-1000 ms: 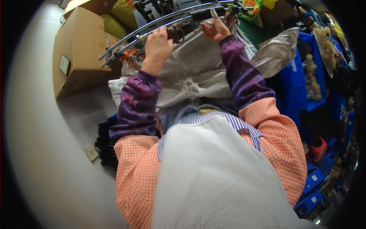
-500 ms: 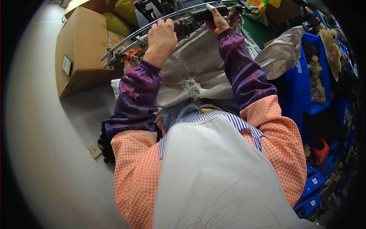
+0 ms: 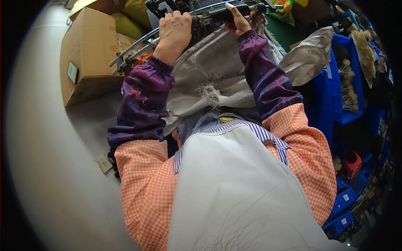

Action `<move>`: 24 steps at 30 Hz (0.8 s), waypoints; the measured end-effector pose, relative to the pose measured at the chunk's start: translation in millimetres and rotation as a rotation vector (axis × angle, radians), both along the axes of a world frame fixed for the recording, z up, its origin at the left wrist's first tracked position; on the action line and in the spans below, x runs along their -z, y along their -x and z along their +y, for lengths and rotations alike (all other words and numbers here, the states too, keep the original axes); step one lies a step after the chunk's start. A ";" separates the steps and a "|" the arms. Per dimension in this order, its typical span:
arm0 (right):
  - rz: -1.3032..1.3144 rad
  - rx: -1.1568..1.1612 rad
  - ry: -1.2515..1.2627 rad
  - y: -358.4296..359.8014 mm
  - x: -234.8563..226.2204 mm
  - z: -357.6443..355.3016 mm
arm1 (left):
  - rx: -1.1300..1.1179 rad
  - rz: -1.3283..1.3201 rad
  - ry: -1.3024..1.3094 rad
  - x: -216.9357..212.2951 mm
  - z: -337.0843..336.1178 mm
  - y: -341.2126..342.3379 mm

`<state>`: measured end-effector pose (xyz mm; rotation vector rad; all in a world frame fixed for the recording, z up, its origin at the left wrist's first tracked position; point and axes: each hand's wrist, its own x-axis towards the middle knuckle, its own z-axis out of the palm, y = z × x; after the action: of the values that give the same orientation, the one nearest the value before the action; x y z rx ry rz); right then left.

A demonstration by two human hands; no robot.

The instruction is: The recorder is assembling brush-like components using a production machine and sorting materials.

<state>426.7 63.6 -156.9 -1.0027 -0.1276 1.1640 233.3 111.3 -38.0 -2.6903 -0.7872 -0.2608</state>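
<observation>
At the top of the view is a machine with metal rails [image 3: 133, 48]. My left hand [image 3: 173, 34] is closed over its near side, fingers bent away from me; what they grip is hidden behind the hand. My right hand [image 3: 238, 24] is wrapped round a black cylinder [image 3: 218, 15] to its right, thumb on top with a white cover on its tip. Beside my left hand is a dark brown piece [image 3: 199, 27], partly hidden. Greyish-white woven cloth [image 3: 215, 54] with a frayed knot [image 3: 210, 95] hangs below the rails towards my lap.
A cardboard box [image 3: 93, 44] stands at the left, next to a pale wall [image 3: 33, 125]. Blue bins [image 3: 347, 83] holding tan bristly bundles [image 3: 348, 85] line the right side. A red object [image 3: 351, 165] lies lower among them. My white apron [image 3: 238, 184] covers the front.
My left hand has moved slightly up and away, its wrist turning, and the left forearm has swung outward. The right hand stays nearly where it was on the black cylinder.
</observation>
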 end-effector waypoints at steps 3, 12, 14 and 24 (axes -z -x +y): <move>0.011 -0.015 0.005 -0.9 -3.0 -1.0 | -0.031 -0.027 -0.017 5.6 -1.8 0.4; 0.014 0.074 0.047 7.7 0.2 5.9 | -0.153 -0.381 0.369 16.4 -13.2 46.5; 0.017 0.070 0.068 12.1 -0.2 5.4 | -0.205 -0.613 0.568 12.6 -22.6 64.9; -0.024 0.011 0.154 137.7 -11.9 35.1 | -0.315 -1.019 0.864 5.0 -50.6 109.9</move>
<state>288.9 98.7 -145.0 -1.1515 -0.0514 1.1651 123.4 60.7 -43.0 -2.9756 -1.9397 -1.5926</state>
